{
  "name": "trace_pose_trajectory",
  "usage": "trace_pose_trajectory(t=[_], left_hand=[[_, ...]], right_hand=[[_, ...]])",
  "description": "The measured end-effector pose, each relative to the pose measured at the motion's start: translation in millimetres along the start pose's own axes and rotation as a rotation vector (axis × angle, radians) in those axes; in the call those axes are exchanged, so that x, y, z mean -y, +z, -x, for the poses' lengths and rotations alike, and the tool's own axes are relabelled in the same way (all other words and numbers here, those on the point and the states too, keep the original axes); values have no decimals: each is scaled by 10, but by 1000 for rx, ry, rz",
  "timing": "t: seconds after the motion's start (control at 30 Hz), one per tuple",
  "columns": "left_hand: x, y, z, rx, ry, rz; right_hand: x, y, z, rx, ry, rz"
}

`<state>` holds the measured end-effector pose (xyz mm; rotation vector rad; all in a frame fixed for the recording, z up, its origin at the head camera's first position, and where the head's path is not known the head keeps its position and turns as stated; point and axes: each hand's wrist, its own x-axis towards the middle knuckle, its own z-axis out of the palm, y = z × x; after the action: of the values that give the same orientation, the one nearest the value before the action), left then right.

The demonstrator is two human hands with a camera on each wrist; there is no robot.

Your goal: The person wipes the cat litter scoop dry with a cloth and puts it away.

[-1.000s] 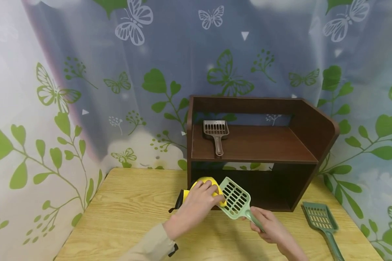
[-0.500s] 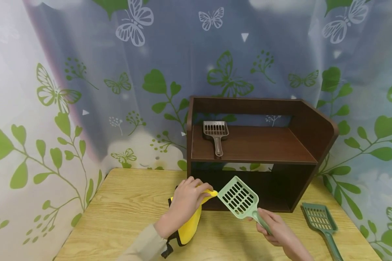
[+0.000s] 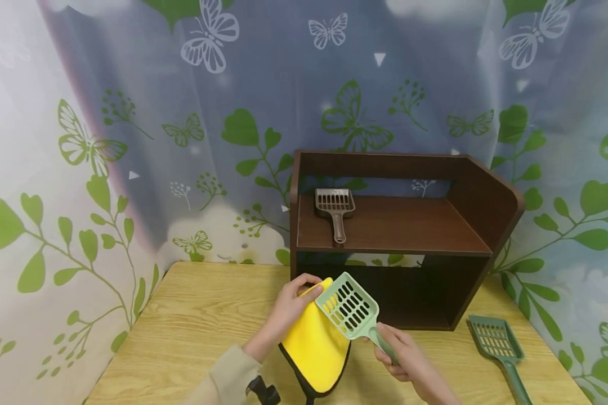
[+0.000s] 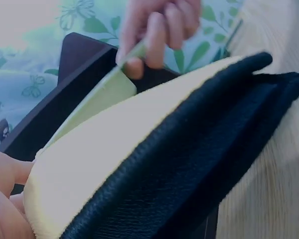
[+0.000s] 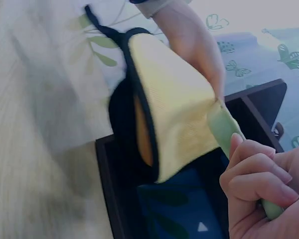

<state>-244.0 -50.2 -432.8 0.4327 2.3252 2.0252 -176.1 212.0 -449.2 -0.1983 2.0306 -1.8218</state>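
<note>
Tabletop corner, curtained; type of room not determinable. Fabric backdrop (image 3: 268, 67): hanging, printed with butterflies and leafy sprigs, back and both sides. Surface (image 3: 208, 309): wood-grain. Shelf unit (image 3: 405, 222): dark brown, two-tier.

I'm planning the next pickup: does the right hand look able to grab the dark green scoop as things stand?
Probably not yet: the right hand grips the light green scoop, though nothing visible blocks its way to the dark green scoop.

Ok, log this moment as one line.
left hand: holds yellow pouch | right hand: grips light-green scoop by handle | brown scoop: on upper shelf | dark-green scoop: on table
</note>
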Motion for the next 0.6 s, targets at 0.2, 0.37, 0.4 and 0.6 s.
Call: trace_pose_trajectory(t=[0.2, 0.37, 0.4, 0.6], left_hand=[[-1, 6, -60, 4, -132, 188], [12, 32, -116, 25, -155, 256], [13, 36, -120, 31, -160, 266], [21, 45, -81, 56, -171, 259]], right_hand=[[-83, 82, -3, 77, 9, -1], [-115, 126, 4, 115, 10, 8], [-116, 130, 4, 106, 12, 13], [-100, 89, -1, 25, -26, 57]])
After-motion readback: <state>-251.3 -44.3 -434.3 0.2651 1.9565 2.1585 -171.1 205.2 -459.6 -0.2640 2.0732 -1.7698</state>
